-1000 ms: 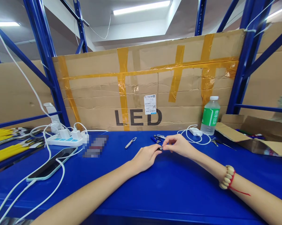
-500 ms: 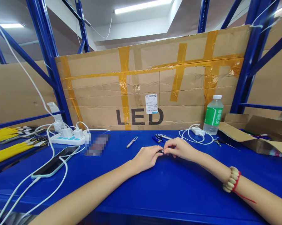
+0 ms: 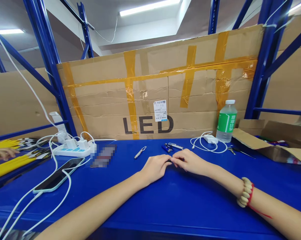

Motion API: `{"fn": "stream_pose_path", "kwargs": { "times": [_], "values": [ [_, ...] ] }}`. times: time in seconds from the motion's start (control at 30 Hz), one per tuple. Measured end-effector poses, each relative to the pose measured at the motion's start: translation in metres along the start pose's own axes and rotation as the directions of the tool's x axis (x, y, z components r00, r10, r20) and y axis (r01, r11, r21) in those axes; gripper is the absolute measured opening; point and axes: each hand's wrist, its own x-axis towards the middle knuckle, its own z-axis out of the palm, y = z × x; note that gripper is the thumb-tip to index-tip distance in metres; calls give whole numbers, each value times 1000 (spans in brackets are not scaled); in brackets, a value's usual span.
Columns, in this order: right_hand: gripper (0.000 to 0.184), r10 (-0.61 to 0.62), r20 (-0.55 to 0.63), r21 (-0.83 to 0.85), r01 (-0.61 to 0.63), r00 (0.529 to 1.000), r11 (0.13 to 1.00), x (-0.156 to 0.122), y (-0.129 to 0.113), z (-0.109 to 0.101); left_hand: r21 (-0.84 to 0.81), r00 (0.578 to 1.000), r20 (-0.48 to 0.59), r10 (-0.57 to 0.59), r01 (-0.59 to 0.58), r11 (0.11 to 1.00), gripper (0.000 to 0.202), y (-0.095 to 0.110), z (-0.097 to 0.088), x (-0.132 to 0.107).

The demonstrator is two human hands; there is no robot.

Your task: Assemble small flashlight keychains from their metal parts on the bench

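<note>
My left hand [image 3: 155,167] and my right hand [image 3: 189,161] meet fingertip to fingertip low over the blue table [image 3: 165,203]. Between them they pinch a small dark object [image 3: 169,161], mostly hidden by the fingers. Both hands are closed around it. Just behind them lies a little cluster of small pen-like tools [image 3: 169,146], and a silver one [image 3: 139,152] lies alone to the left. A bead bracelet [image 3: 244,192] with a red cord sits on my right wrist.
A taped cardboard sheet marked LED [image 3: 160,96] stands behind the table. A water bottle [image 3: 226,121], white charger cable [image 3: 208,141] and open cardboard box [image 3: 270,143] are at right. A phone [image 3: 58,175], power strip [image 3: 71,150] and white cables are at left. Another person's hand [image 3: 1,154] shows at far left.
My two hands have sunk slightly toward the table and closed tighter on the small object. Another person's hand has come into view at the far left.
</note>
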Motion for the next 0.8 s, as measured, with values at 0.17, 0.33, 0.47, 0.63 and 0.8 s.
{"fn": "stream_pose_path", "kwargs": {
  "times": [0.17, 0.33, 0.47, 0.63, 0.8],
  "values": [
    [34, 75, -8, 77, -74, 997, 994, 1, 2, 4, -2, 998, -28, -53, 53, 999, 22, -1, 2, 0],
    [38, 96, -8, 94, -94, 995, 991, 2, 6, 7, -29, 998, -29, -62, 61, 998, 24, -2, 3, 2],
    [40, 83, -13, 82, -82, 996, 993, 2, 6, 4, -50, 996, -41, -75, 73, 996, 24, -3, 4, 4],
    [41, 47, -28, 55, -45, 999, 997, 1, 5, 0, -49, 993, -54, -102, 99, 994, 23, -4, 4, 4],
    [42, 24, -98, -2, -24, 995, 1000, 2, 9, -1, -26, 990, -61, -126, 124, 992, 22, -1, 3, 4]
  ]
}}
